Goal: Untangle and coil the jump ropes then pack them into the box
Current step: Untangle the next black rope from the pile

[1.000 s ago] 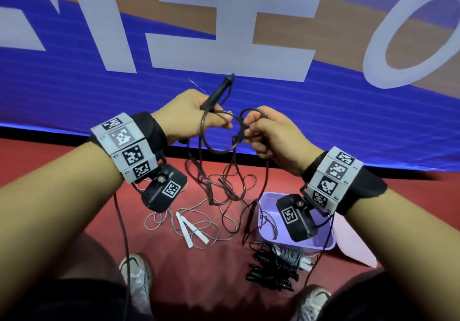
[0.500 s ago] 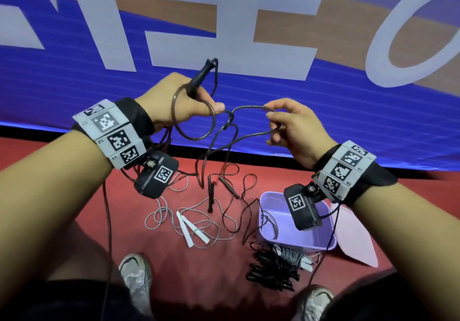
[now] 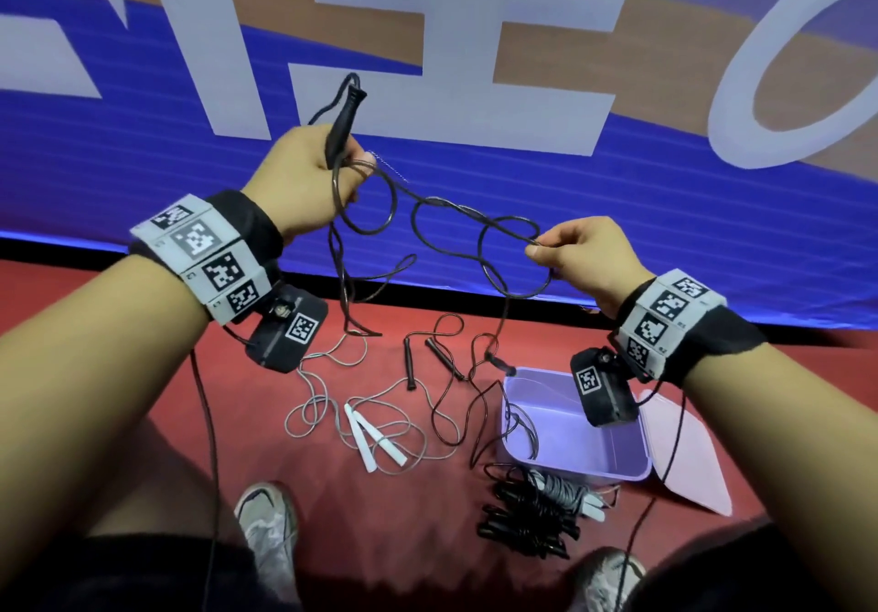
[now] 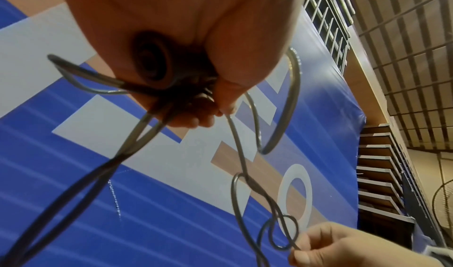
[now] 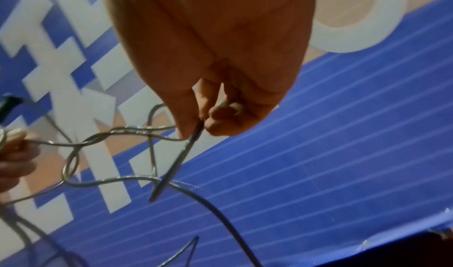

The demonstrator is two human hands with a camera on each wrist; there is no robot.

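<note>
My left hand (image 3: 313, 174) grips the black handle (image 3: 344, 115) of a dark jump rope (image 3: 446, 217), together with a few loops of its cord; the handle's butt end (image 4: 152, 58) shows in the left wrist view. The cord runs in twisted loops to my right hand (image 3: 575, 250), which pinches it between thumb and finger (image 5: 193, 129). From both hands the rope hangs to the red floor, where its tangle lies by a lilac box (image 3: 575, 440). A grey rope with white handles (image 3: 373, 436) lies loose on the floor.
A bundle of coiled black and grey ropes (image 3: 532, 507) lies in front of the box. The box's pink lid (image 3: 684, 455) leans at its right. Two more black handles (image 3: 423, 360) lie on the floor. A blue padded wall (image 3: 142, 136) rises ahead. My shoes (image 3: 266, 521) stand below.
My hands have drawn apart: the left rose up and left with the handle, the right moved down and right, stretching the looped cord between them.
</note>
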